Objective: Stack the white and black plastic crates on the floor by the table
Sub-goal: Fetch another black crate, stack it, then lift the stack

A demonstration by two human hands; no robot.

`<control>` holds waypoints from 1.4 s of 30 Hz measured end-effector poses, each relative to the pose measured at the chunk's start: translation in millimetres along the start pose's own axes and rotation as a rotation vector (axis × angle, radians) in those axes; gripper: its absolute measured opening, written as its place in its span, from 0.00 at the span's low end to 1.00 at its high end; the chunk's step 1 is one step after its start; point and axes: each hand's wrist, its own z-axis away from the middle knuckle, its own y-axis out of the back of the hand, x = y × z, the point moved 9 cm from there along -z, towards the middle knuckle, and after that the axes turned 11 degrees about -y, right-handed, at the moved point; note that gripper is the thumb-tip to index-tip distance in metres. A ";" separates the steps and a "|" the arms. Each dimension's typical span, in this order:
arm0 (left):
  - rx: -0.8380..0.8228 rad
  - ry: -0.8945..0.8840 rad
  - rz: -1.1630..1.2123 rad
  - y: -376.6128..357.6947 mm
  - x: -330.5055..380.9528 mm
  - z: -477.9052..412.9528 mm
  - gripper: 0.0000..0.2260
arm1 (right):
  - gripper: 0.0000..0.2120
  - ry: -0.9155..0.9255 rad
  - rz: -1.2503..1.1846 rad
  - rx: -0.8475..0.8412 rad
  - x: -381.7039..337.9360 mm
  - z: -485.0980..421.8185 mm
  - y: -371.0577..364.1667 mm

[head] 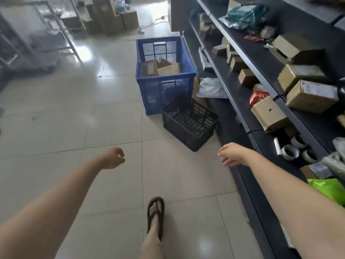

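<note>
A black plastic crate sits empty on the tiled floor, tilted against a tall blue crate and close to the dark shelving. No white crate shows in this view. My left hand hangs over the floor, below and left of the black crate, fingers loosely curled with nothing in them. My right hand is just below and right of the black crate, near the shelf edge, fingers apart and empty.
The blue crate holds cardboard boxes. Dark shelves along the right carry many boxes, tape rolls and bags. Cardboard boxes stand at the far back, metal frames at the left. My sandalled foot is on the floor.
</note>
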 end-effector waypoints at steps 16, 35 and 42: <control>-0.111 -0.243 -0.196 144.8 174.0 -428.1 0.16 | 0.11 -0.294 -0.179 0.067 -148.7 -249.1 141.9; -0.218 -0.089 -0.312 -75.8 110.1 -931.4 0.29 | 0.43 -0.736 -0.884 0.191 -74.3 -694.9 29.1; -0.239 0.041 0.177 -132.4 68.5 -1004.2 0.22 | 0.12 -0.724 -1.220 0.345 -59.0 -760.6 -0.8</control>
